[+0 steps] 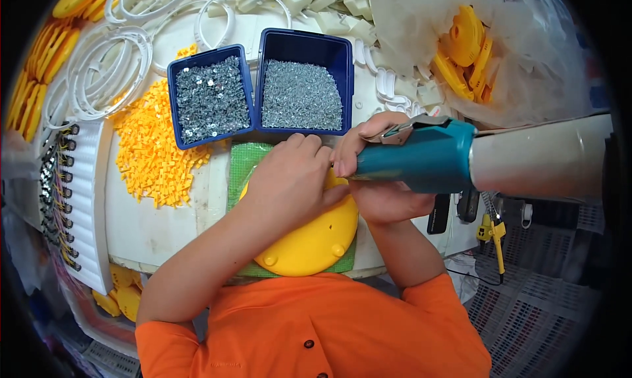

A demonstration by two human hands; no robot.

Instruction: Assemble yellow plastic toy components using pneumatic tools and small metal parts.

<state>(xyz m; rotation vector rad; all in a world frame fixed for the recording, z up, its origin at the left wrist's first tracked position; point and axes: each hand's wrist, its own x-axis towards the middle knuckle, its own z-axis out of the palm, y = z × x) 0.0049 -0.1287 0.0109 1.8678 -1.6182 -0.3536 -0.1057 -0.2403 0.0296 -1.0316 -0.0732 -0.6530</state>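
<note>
A round yellow plastic cover (pixel 309 236) with small round bosses lies on a green mat (pixel 247 157) in front of me. My left hand (pixel 296 170) is closed over the cover's far left part, fingers curled together and thumb stretched to the right. In my right hand (pixel 388 203) is a teal power screwdriver (pixel 415 157), gripped with the fingers around its body and a metal lever on top. The screwdriver lies almost level, its front end close to my left fingertips above the cover. Its tip, and anything between my left fingers, is hidden.
Beyond my hands stand two blue bins (pixel 347 81) (pixel 174 108) of small metal parts. A heap of small yellow pieces (pixel 155 154) is at left, beside a white foam block (pixel 92 200) carrying wired parts. White rings (pixel 108 68) lie far left; a plastic bag (pixel 520 62) holds yellow parts far right.
</note>
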